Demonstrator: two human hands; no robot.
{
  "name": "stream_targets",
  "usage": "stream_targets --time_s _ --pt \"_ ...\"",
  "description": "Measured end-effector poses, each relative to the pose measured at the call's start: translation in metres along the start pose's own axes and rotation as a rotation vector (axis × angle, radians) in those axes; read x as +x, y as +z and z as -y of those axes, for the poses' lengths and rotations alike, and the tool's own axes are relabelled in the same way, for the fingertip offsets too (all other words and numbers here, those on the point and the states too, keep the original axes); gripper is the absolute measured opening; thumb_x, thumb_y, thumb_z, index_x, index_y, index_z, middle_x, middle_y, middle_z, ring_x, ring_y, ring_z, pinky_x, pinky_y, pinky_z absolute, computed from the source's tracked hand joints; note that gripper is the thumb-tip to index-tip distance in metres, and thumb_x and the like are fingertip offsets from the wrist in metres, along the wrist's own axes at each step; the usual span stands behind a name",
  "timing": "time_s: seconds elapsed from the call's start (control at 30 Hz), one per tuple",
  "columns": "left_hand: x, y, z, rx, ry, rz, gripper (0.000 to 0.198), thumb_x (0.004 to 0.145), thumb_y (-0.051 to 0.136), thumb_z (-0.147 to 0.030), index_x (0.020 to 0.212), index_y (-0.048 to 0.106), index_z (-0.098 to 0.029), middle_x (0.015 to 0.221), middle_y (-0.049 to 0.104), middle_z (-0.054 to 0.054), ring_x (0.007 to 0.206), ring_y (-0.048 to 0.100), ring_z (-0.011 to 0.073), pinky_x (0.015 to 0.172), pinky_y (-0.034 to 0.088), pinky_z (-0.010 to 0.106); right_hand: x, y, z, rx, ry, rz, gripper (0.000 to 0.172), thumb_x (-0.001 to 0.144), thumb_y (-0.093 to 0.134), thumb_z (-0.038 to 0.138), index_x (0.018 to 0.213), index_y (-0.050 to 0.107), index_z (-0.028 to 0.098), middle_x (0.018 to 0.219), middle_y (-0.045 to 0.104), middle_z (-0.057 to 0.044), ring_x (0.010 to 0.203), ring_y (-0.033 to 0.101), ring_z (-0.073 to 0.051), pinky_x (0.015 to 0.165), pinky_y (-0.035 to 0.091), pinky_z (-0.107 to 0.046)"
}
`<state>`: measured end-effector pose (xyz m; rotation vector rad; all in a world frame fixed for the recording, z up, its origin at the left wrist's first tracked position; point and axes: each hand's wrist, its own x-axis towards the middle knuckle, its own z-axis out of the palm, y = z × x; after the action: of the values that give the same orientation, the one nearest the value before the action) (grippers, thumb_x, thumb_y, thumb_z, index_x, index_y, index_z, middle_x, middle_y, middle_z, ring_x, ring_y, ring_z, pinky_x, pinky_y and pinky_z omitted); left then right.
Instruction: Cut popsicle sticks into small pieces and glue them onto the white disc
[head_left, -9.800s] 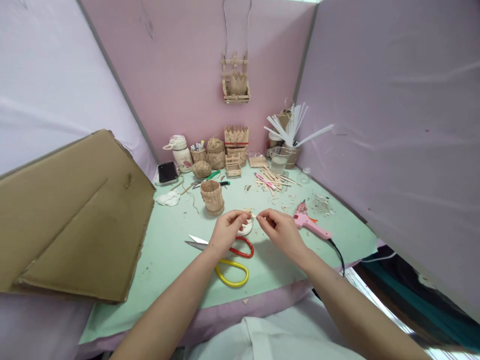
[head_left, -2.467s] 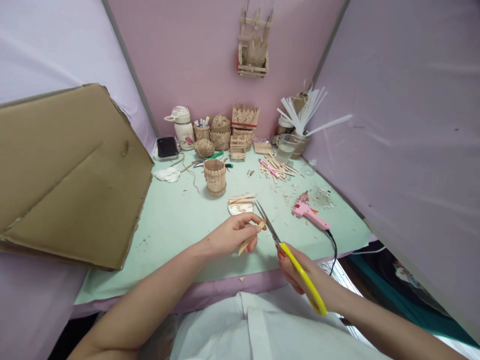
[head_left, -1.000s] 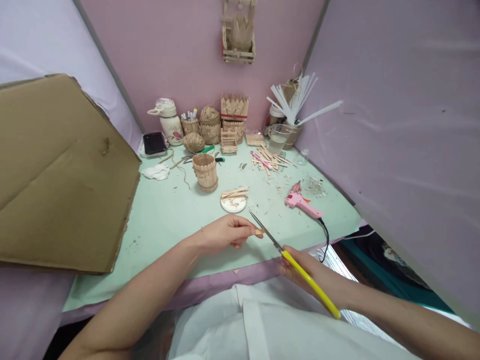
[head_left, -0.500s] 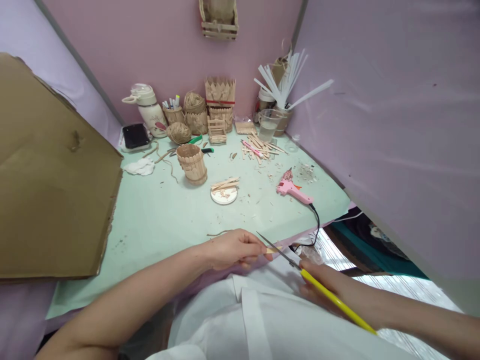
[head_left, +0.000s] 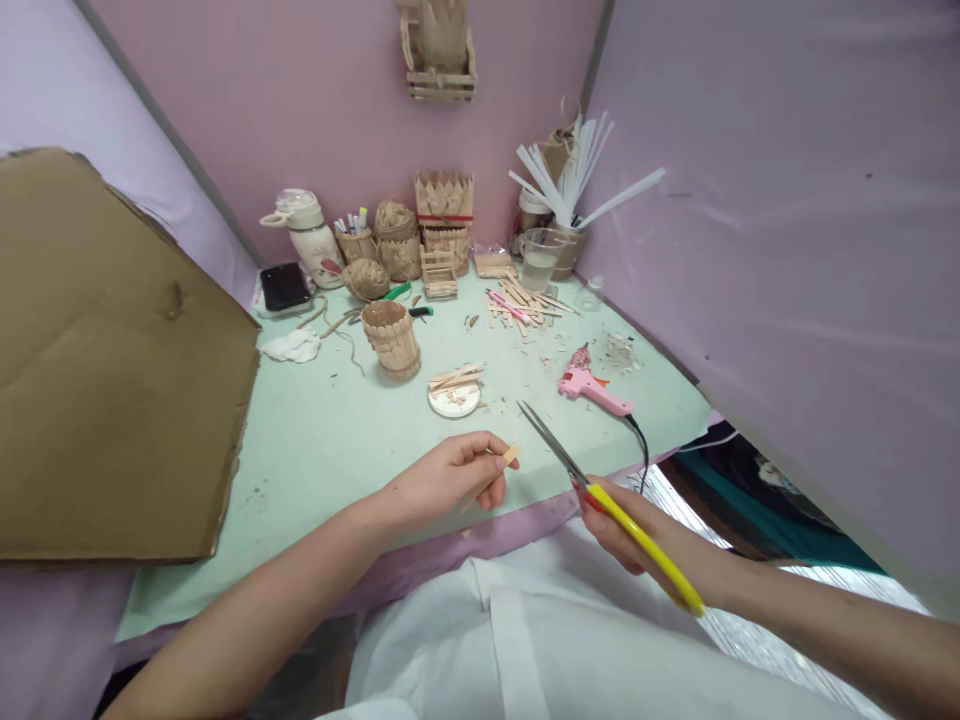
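Observation:
Near the table's front edge, my left hand (head_left: 469, 470) pinches a short pale piece of wooden craft stick (head_left: 512, 455) between thumb and fingers. My right hand (head_left: 637, 525) is wrapped round scissors (head_left: 555, 447) with yellow and red handles. Their blades are slightly parted and point up and left, apart from the stick piece. Beyond my left hand lies a round white lid (head_left: 454, 402) bearing several stick pieces. A cup-shaped holder (head_left: 395, 345) covered in wooden sticks stands behind it.
A pink glue gun (head_left: 592, 388) lies at the right, its cord running off the edge. Loose craft sticks (head_left: 525, 300), a clear cup of water (head_left: 538, 265) and twine balls (head_left: 367, 280) are at the back. A cardboard sheet (head_left: 120, 380) stands at the left.
The scissors have moved up and away from the stick piece, which was between or against the blades before. My left hand has risen slightly, still pinching its piece. The view has shifted a little.

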<state>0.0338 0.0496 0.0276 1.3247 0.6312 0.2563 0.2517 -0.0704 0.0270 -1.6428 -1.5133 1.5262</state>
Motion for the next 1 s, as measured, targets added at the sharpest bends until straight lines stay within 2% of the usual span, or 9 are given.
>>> stream_targets --time_s 0.13,0.3,0.43,0.57,0.67,0.83,1.0 --pt "-0.004 -0.010 0.003 -0.027 0.054 -0.158 0.031 0.080 0.052 -0.043 0.099 0.051 -0.018 0.076 0.065 0.005 0.067 0.062 0.0149 0.059 0.044 0.025 0.019 0.010 0.007 0.092 -0.072 -0.024 0.039 0.086 0.037 0.058 0.071 0.032 0.022 0.055 0.028 0.008 0.047 0.029 -0.008 0.045 0.026 -0.023" --pt "-0.010 -0.015 0.005 -0.134 0.102 -0.286 0.033 0.078 0.058 -0.040 0.102 0.050 -0.019 0.081 0.067 0.006 0.069 0.065 0.0161 0.065 0.049 0.030 0.032 0.016 0.028 -0.030 -0.098 -0.047 0.041 0.083 0.039 0.061 0.072 0.031 0.022 0.059 0.034 0.007 0.052 0.031 -0.009 0.051 0.031 -0.024" --pt "-0.015 -0.014 0.006 -0.166 0.134 -0.321 0.033 0.078 0.058 -0.039 0.104 0.049 -0.020 0.086 0.066 0.006 0.070 0.065 0.0163 0.063 0.049 0.029 0.038 0.020 0.040 -0.103 -0.097 -0.041 0.039 0.082 0.041 0.059 0.072 0.031 0.022 0.066 0.036 0.005 0.057 0.034 -0.010 0.053 0.032 -0.025" --pt "-0.020 -0.015 0.009 -0.172 0.161 -0.360 0.032 0.078 0.059 -0.036 0.104 0.048 -0.019 0.082 0.065 0.005 0.071 0.065 0.0161 0.064 0.048 0.028 0.046 0.028 0.041 -0.176 -0.133 -0.036 0.030 0.084 0.044 0.045 0.072 0.028 0.023 0.065 0.036 0.006 0.059 0.033 -0.011 0.053 0.030 -0.024" --pt "-0.023 -0.014 0.012 -0.187 0.167 -0.390 0.030 0.078 0.059 -0.033 0.102 0.049 -0.018 0.078 0.065 0.004 0.069 0.064 0.0155 0.064 0.048 0.028 0.050 0.033 0.038 -0.276 -0.125 -0.086 0.025 0.082 0.047 0.036 0.074 0.027 0.024 0.063 0.038 0.007 0.056 0.034 -0.011 0.053 0.029 -0.024" --pt "-0.029 -0.008 0.017 -0.240 0.210 -0.419 0.024 0.080 0.057 -0.030 0.100 0.051 -0.017 0.077 0.064 0.003 0.069 0.064 0.0146 0.068 0.049 0.029 0.053 0.040 0.035 -0.512 -0.099 -0.214 0.031 0.074 0.058 0.039 0.086 0.033 0.024 0.072 0.049 0.003 0.059 0.045 -0.014 0.055 0.026 -0.024" --pt "-0.033 0.000 0.027 -0.265 0.280 -0.423 0.017 0.083 0.054 -0.027 0.097 0.055 -0.017 0.080 0.063 0.004 0.074 0.063 0.0141 0.072 0.051 0.030 0.054 0.046 0.039 -0.578 -0.082 -0.211 0.033 0.073 0.058 0.041 0.090 0.035 0.024 0.078 0.054 0.000 0.061 0.049 -0.016 0.053 0.023 -0.024"
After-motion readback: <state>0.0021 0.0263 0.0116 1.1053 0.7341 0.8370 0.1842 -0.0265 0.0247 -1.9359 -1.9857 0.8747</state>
